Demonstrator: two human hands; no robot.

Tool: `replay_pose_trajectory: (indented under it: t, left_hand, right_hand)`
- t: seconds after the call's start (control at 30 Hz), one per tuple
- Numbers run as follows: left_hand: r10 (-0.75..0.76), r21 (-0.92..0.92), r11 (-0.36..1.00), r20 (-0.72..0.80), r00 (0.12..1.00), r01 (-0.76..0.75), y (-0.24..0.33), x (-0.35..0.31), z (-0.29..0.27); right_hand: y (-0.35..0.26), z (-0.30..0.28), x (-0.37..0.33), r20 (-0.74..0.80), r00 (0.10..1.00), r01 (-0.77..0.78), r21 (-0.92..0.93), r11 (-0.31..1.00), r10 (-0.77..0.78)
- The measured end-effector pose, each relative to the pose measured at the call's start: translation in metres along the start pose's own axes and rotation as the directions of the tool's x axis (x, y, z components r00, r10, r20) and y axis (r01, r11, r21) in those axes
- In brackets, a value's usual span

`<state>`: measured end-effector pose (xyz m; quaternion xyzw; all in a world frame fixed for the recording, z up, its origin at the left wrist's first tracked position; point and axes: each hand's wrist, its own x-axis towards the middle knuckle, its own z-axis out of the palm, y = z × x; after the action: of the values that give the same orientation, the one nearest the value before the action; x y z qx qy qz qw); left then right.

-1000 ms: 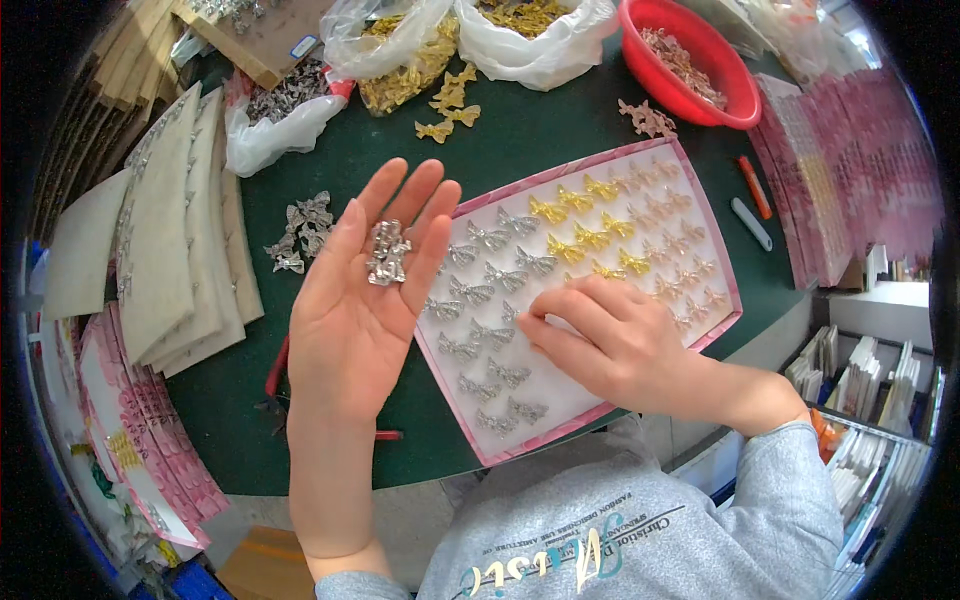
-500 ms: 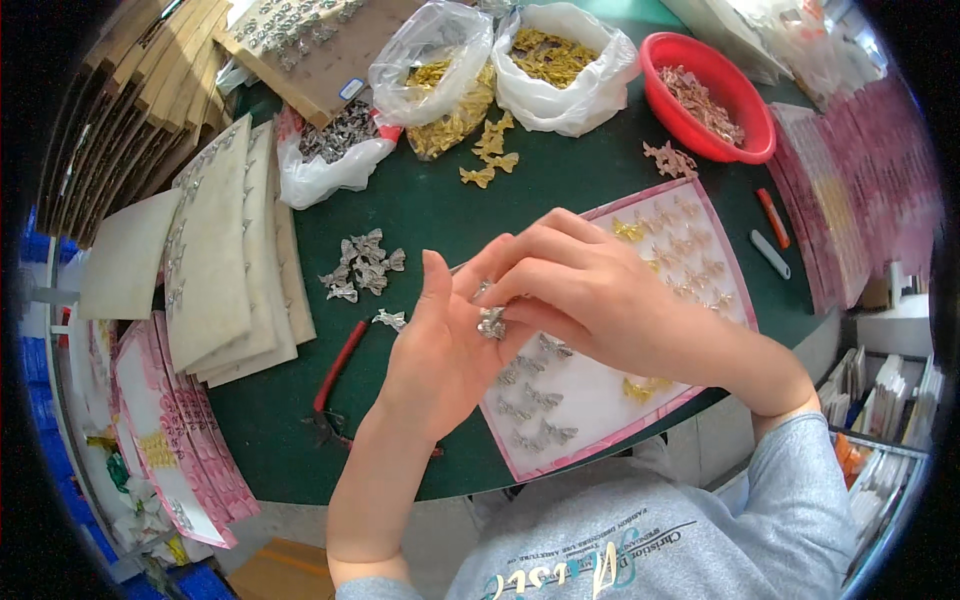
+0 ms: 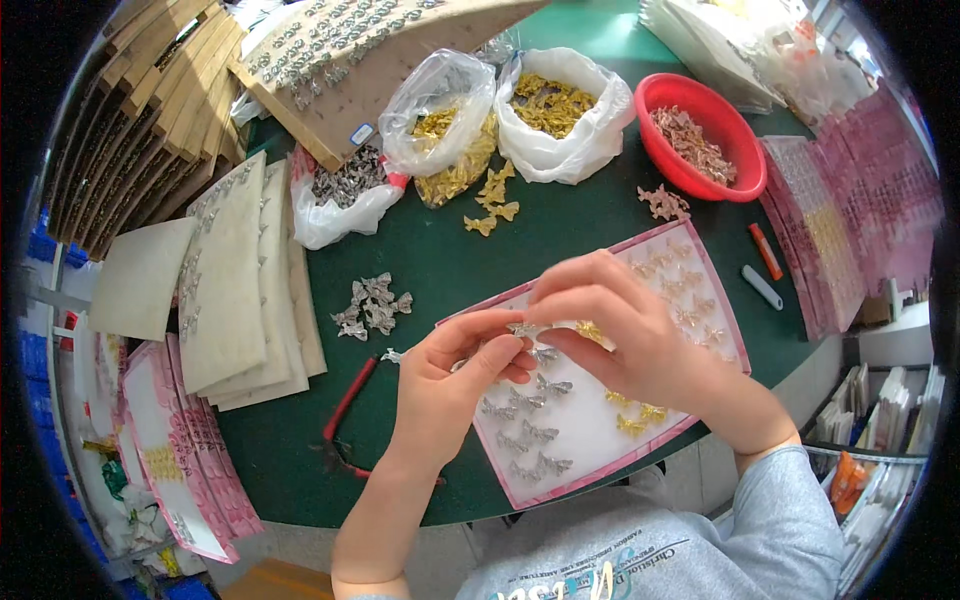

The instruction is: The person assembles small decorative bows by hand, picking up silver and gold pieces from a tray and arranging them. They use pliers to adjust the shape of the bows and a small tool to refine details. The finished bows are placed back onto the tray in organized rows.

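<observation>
My left hand (image 3: 455, 370) is closed, thumb and fingertips pinching a small silver bow-shaped piece (image 3: 519, 328), mostly hidden by the fingers. From the right, my right hand (image 3: 625, 325) meets it, thumb and forefinger tips closed at the same piece. Both hands hover over a pink-edged white card (image 3: 600, 455) bearing rows of silver bows (image 3: 527, 432), gold bows (image 3: 640, 418) and rose-coloured bows (image 3: 690, 285). Left of the card lies a loose pile of silver bows (image 3: 375, 305). A red-handled tool (image 3: 350, 400) lies by my left wrist, with one silver bow (image 3: 392, 355) near its end.
Bags of gold pieces (image 3: 555, 105), a bag of dark silver pieces (image 3: 345, 205) and a red bowl (image 3: 745, 180) stand at the back. Pale boards (image 3: 225, 300) lean at left. An orange marker (image 3: 766, 250) and a white one (image 3: 762, 287) lie right of the card.
My left hand has turned from palm-up with the fingers spread to a pinch around the silver bow. My right hand has shifted slightly and stays at the piece. The whole view has tilted, so the table appears lower.
</observation>
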<state>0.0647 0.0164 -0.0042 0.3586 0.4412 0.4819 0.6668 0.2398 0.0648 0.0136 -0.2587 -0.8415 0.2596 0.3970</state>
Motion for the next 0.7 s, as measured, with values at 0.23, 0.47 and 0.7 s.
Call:
replay_pose_trajectory:
  t: [0.23,0.47,0.7]
  left_hand:
    - [0.154,0.220,0.964,0.007,0.988,-0.151,0.0033,-0.0012,0.0031]
    - [0.060,0.048,0.997,0.002,0.998,-0.060,-0.0023,0.0016,0.0012]
    - [0.004,-0.082,0.997,-0.024,1.000,-0.006,-0.0048,0.0031,0.0038]
  right_hand:
    - [0.0041,-0.0073,-0.0040,0.166,0.918,-0.397,0.361,0.844,0.361]
    - [0.0033,-0.0053,-0.0040,0.222,0.811,-0.568,0.515,0.642,0.541]
    - [0.0036,-0.0061,-0.0037,0.228,0.793,-0.585,0.544,0.601,0.566]
